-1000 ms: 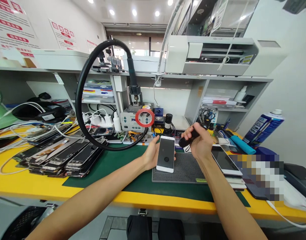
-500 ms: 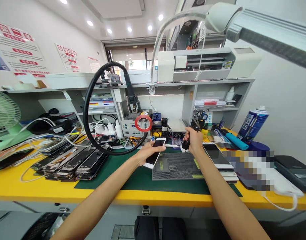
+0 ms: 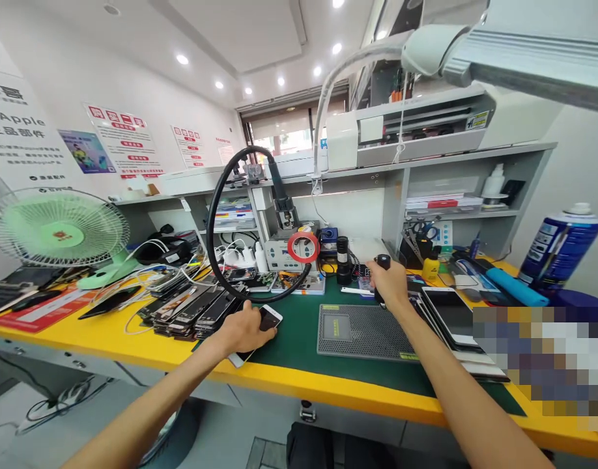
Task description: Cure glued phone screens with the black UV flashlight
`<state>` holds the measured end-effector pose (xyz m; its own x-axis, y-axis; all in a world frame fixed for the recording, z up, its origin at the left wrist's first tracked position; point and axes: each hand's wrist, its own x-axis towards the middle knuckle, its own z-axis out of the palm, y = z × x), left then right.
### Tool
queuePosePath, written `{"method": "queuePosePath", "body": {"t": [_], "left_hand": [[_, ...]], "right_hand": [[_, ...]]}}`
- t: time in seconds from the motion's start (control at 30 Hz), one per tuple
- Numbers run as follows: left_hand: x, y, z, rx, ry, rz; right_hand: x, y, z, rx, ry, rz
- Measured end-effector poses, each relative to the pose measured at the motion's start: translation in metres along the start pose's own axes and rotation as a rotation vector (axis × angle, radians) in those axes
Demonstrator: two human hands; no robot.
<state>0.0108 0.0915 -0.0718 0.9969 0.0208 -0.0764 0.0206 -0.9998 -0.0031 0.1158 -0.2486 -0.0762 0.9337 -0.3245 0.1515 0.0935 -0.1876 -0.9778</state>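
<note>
A: L hand (image 3: 243, 331), where's it at?
B: Left of the grey mat (image 3: 372, 326), low on the desk (image 3: 108, 335). Fingers curled over a white phone (image 3: 268, 319), gripping it. Phone lies flat on the green sheet (image 3: 294, 339), screen up. One end pokes out twd the grey mat, not touching it.
A: R hand (image 3: 391, 286)?
B: Just behind the grey mat's far right corner. Fist closed round a black tool (image 3: 383, 262), held upright. Only its rounded top shows above the knuckles, so can't tell what kind of tool.
A: What's around them?
B: Further left of the grey mat, past the L hand, a stack of phone screens (image 3: 191, 311). It's v. near the hand; touching or not, can't tell. Behind the grey mat, a black hose loop (image 3: 212, 241) and a red tape ring (image 3: 289, 248). Right of the grey mat, more phones (image 3: 450, 312) lying flat, close along its edge. Far right of it, a blue spray can (image 3: 557, 244). Far left, a green fan (image 3: 55, 228).
</note>
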Motion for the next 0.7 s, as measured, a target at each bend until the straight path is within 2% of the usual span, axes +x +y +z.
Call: {"method": "queuePosePath", "body": {"t": [0.23, 0.37, 0.5, 0.6, 0.7], "left_hand": [[0.006, 0.009, -0.002, 0.209, 0.147, -0.005], [-0.022, 0.015, 0.005, 0.228, 0.171, 0.040], [-0.045, 0.013, 0.028, 0.200, 0.157, 0.109], [-0.036, 0.002, 0.040, 0.117, 0.181, 0.142], [-0.021, -0.009, 0.042, 0.101, 0.209, 0.126]], "right_hand": [[0.001, 0.001, -0.003, -0.134, 0.033, -0.060], [0.002, 0.002, -0.003, -0.175, 0.037, -0.082], [0.001, 0.001, -0.002, -0.180, 0.048, -0.108], [-0.005, -0.002, 0.000, -0.174, 0.047, -0.128], [-0.010, -0.007, 0.001, -0.175, 0.053, -0.154]]}}
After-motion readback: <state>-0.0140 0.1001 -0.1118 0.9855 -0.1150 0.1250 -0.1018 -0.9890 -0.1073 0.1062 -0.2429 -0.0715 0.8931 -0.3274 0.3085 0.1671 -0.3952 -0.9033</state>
